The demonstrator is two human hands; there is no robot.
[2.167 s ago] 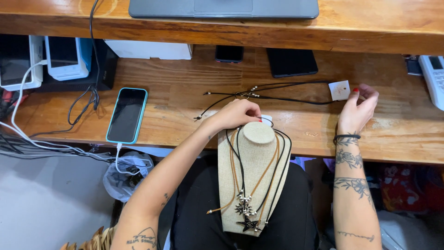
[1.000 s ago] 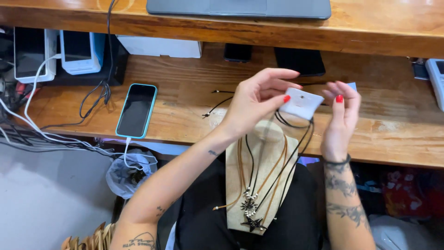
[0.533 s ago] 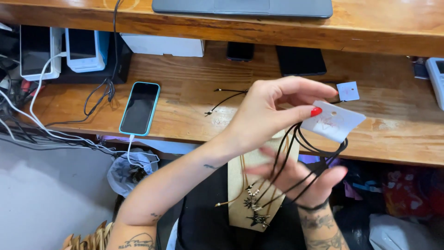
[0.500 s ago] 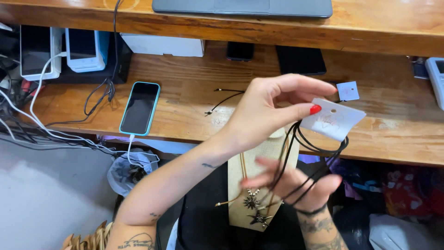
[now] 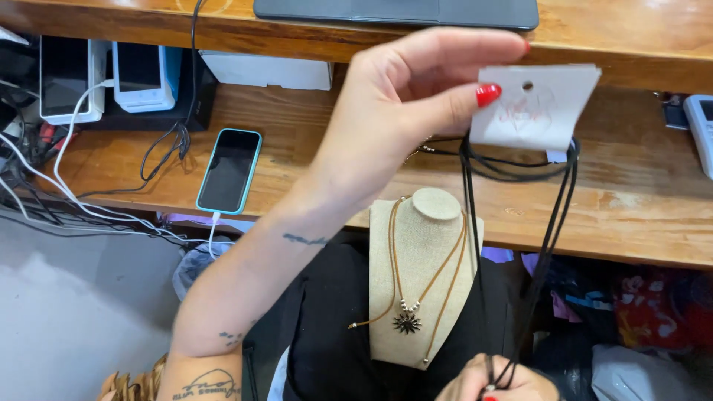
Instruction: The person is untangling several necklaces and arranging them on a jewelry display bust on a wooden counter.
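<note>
My left hand (image 5: 405, 100) is raised high and pinches a white cardboard tag (image 5: 536, 105) between thumb and fingers. Black necklace cords (image 5: 548, 238) hang from the tag, pulled taut down to my right hand (image 5: 496, 381), which grips their lower end at the bottom edge of the view. On my lap stands a beige linen necklace bust (image 5: 420, 278) wearing a tan cord necklace with a dark star pendant (image 5: 406, 322). More black cord (image 5: 445, 149) lies on the wooden desk behind the tag.
A turquoise-cased phone (image 5: 229, 170) lies on the wooden desk (image 5: 631, 215), plugged into a white cable. White devices (image 5: 141, 74) and tangled cables (image 5: 44, 200) sit at the left. A laptop (image 5: 397, 11) rests on the upper shelf, a white box (image 5: 267, 70) beneath it.
My left hand has lifted the tag higher and closer to the camera. My right hand has slid down the black cords to the bottom edge, drawing them straight; the black necklace is off the bust.
</note>
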